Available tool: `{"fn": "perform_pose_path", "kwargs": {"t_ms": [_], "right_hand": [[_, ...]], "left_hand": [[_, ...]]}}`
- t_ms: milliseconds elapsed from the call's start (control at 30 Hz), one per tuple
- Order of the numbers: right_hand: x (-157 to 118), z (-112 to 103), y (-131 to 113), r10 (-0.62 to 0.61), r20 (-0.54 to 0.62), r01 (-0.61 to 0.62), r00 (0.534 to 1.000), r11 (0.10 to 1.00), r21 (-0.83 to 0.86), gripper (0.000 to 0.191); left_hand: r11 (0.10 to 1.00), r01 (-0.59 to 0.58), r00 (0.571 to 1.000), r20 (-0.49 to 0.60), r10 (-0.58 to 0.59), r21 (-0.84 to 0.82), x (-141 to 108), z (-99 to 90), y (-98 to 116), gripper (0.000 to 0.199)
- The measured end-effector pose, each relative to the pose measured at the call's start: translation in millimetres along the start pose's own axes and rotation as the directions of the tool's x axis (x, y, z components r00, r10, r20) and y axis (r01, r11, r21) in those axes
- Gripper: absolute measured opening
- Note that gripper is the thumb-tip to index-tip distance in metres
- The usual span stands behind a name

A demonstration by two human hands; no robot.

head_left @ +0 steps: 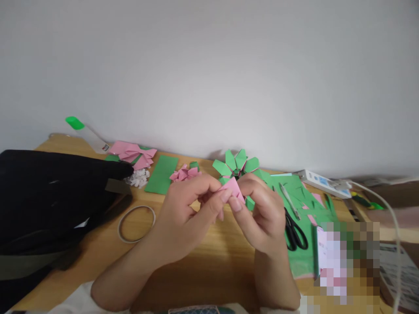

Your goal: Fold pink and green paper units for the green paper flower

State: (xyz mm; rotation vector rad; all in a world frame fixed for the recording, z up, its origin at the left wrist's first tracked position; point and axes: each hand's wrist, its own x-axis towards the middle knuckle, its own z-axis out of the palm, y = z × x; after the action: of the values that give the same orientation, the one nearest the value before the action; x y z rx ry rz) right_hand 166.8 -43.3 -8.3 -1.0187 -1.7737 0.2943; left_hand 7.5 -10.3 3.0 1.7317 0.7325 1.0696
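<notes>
A person's left hand (188,213) and right hand (266,211), forearms converging and fingers curled, pinch a small, crisply folded piece of pink paper (235,187) between thumbs and fingers above a wood-grain table (209,270). Beyond them sits a ring of petal-shaped green paper folds (231,160); black-handled scissors (290,231) lie at right.

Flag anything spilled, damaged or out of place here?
Mild mess only: pink scraps lie scattered on the green sheet, beyond the right hand, looking like untidied offcuts. Nothing looks clearly spilled or damaged. The pixelated block at lower right hides whatever is behind it.
</notes>
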Motion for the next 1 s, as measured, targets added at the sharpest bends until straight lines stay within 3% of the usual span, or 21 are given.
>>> {"fn": "perform_pose_path", "kwargs": {"t_ms": [333,500,667,767,867,933,1000], "right_hand": [[-2.4,-0.8,-3.0,-0.084,-0.037,0.081,0.996,0.994,-0.079,0.011],[-4.0,2.2,-2.6,-0.064,-0.081,0.061,0.995,0.997,-0.045,0.013],[-5.4,-2.4,-2.5,-0.055,-0.078,0.052,0.995,0.998,-0.038,0.017],[-8.8,-14.7,-12.2,-0.055,0.049,0.058,0.997,0.997,-0.051,0.017],[-12.5,-25.4,-24.2,-0.075,0.240,0.081,0.968,0.997,-0.015,0.017],[-14.3,-25.2,-27.0,-0.064,0.341,0.075,0.938,0.997,-0.017,0.018],[-16.6,-17.4,-23.6,-0.019,0.405,0.049,0.914,0.997,-0.063,0.019]], "left_hand": [[0.998,-0.047,0.999,0.004,0.047,0.047,-2.9,0.1,2.3,0.029],[0.990,-0.085,0.996,0.004,0.085,0.114,-1.9,0.5,1.1,0.029],[0.991,-0.058,0.997,0.055,0.051,0.120,-0.3,0.7,1.2,0.033],[0.990,-0.054,0.985,0.167,0.032,0.130,-4.2,-6.3,9.5,0.033],[0.994,-0.024,0.939,0.344,-0.014,0.107,-16.2,-16.5,15.9,0.031],[0.992,0.107,0.907,0.402,-0.123,0.063,-27.4,-20.6,12.8,0.026],[0.960,0.279,0.907,0.331,-0.262,-0.007,-39.6,-20.5,2.1,0.026]]}}
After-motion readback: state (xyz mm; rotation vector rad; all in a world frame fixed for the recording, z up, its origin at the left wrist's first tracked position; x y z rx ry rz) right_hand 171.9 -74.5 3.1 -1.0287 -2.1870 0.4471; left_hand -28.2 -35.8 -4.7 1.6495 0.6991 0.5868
